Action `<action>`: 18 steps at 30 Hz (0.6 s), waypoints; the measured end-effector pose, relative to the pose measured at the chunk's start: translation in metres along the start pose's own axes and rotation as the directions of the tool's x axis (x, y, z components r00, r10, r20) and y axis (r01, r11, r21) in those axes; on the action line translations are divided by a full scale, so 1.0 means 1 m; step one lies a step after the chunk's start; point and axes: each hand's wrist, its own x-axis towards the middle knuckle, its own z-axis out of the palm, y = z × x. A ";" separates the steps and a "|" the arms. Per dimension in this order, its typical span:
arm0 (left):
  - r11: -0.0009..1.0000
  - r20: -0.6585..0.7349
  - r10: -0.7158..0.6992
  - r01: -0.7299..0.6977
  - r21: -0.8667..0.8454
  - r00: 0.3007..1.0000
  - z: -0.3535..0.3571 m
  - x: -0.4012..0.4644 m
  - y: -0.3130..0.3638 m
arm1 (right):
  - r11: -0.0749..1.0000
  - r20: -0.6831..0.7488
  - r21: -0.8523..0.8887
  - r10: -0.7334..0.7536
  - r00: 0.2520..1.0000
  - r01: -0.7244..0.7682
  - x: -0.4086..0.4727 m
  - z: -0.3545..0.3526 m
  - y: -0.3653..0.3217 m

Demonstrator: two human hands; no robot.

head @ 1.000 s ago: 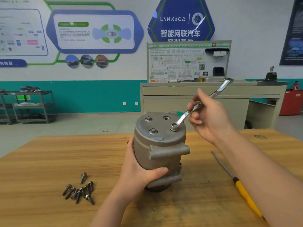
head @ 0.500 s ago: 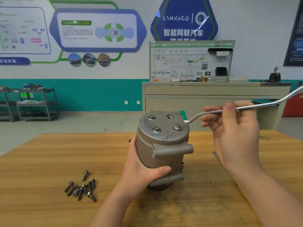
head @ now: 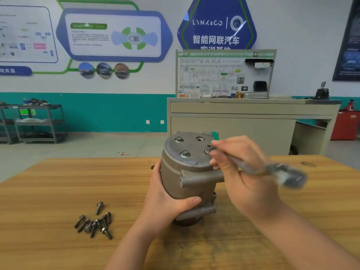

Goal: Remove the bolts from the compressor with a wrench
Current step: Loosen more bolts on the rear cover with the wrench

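- Compressor (head: 187, 172) stands upright at frame center on the wooden table (head: 58, 191); two bolts (head: 185, 153) visible in its top plate.
- My left hand (head: 165, 201) wraps its side, fingers curled round the body, thumb across the front.
- My right hand (head: 243, 172) grips the wrench (head: 280, 173), fingers curled round the shaft; wrench blurred, head at the plate's right edge.
- Loose bolts (head: 95, 223) piled lower left.

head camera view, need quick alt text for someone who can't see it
A person's left hand grips an upright grey metal compressor on a wooden table, while the right hand holds a motion-blurred silver wrench at a bolt near the top face's right edge. A small pile of loose dark bolts lies to the compressor's left.
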 end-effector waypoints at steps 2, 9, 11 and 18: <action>1.000 0.008 0.012 -0.012 0.018 1.000 0.000 0.001 -0.001 | 0.971 0.038 -0.185 -0.149 0.988 0.154 -0.007 0.003 0.001; 1.000 -0.017 0.014 -0.014 0.007 1.000 0.001 0.001 -0.002 | 0.750 -0.338 0.566 0.589 0.734 -0.342 -0.015 0.010 -0.005; 1.000 -0.018 0.009 -0.008 0.004 1.000 0.001 0.001 -0.002 | 0.493 -0.258 0.773 0.819 0.512 -0.399 -0.002 0.005 0.007; 1.000 0.003 0.005 -0.005 0.016 1.000 0.002 0.002 0.001 | 0.010 0.227 0.827 0.909 0.350 -0.561 0.031 -0.008 0.049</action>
